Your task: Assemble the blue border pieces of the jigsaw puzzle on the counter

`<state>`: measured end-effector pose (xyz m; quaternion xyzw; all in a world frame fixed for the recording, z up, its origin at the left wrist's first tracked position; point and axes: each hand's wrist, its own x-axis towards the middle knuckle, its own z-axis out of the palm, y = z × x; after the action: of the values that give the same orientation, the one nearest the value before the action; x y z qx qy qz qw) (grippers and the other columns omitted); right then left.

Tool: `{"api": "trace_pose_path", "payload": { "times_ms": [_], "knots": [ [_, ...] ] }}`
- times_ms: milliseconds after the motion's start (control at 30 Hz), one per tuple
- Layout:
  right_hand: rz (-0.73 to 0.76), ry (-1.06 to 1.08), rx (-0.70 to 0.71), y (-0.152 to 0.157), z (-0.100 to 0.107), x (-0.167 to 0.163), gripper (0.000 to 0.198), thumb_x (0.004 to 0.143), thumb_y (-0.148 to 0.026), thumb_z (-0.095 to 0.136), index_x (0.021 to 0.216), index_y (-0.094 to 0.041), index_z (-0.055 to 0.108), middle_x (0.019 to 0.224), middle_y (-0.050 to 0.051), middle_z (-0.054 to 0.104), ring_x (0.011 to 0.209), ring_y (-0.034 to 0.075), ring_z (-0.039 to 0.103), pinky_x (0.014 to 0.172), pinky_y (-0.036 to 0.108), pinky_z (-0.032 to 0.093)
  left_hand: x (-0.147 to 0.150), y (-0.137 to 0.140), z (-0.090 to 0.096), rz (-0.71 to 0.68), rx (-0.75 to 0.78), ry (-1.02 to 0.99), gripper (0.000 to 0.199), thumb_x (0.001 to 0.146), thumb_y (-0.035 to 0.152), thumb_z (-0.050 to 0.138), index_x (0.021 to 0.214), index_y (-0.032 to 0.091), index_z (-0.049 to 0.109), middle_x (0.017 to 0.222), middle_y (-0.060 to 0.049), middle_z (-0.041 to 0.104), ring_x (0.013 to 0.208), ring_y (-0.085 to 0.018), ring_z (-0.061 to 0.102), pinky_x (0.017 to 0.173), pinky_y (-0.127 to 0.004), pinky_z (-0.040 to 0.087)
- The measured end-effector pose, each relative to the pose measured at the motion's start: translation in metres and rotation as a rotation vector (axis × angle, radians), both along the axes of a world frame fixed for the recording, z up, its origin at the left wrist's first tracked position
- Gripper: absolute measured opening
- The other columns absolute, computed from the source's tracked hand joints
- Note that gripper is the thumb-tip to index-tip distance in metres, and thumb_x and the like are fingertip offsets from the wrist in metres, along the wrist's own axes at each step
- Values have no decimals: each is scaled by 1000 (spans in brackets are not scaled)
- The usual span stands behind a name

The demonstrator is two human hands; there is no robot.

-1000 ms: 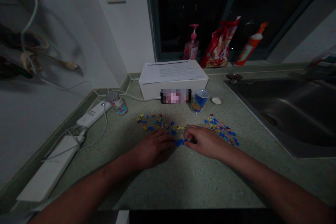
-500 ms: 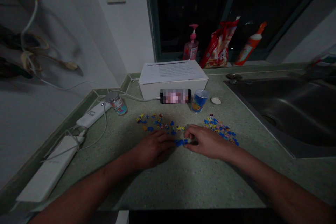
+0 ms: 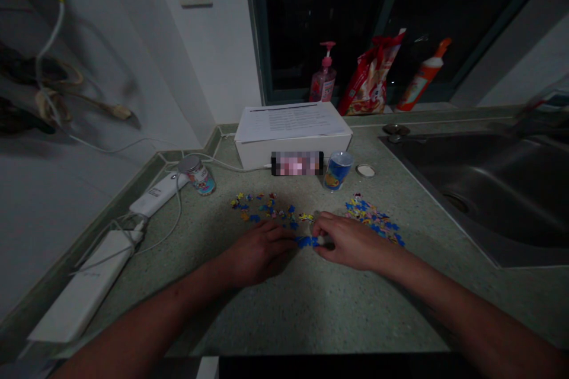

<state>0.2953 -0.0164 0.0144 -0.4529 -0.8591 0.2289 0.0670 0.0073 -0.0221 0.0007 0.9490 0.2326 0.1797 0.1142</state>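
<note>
My left hand, fingers together, touches small flat blue jigsaw pieces; right hand brackets their right end, thumb and forefinger curved, can't tell if pinching.

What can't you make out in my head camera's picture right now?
All in the head view, now:
Under the left hand: its own back and fingers hide whatever is there.
Blue puzzle pieces beside it: too small and dim to tell whether they interlock.
Phone: its screen is pixelated.
Printed sheet: lettering too small and blurred to read.
Sink: cut off by the right edge.
</note>
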Motion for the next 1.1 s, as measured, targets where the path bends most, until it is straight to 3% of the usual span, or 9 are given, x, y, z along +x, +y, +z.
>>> {"api": "trace_pose_path", "payload": {
  "times_ms": [667, 1100],
  "knots": [
    [23, -8, 59, 0, 1, -2, 20, 93, -22, 77, 112, -25, 71, 113, 6, 74, 97, 24, 74, 87, 36, 53, -1, 0, -2, -3, 5, -22, 24, 112, 22, 57, 128, 21, 75, 124, -8, 80, 114, -25, 73, 114, -47, 55],
    [40, 45, 16, 0, 3, 0, 16, 95, -19, 74, 110, -24, 71, 107, 4, 74, 94, 23, 73, 84, 36, 51, -1, 1, -4, -2, 15, -17, 25, 112, 22, 59, 130, 20, 75, 126, -8, 80, 113, -26, 73, 107, -46, 58]
  ]
}}
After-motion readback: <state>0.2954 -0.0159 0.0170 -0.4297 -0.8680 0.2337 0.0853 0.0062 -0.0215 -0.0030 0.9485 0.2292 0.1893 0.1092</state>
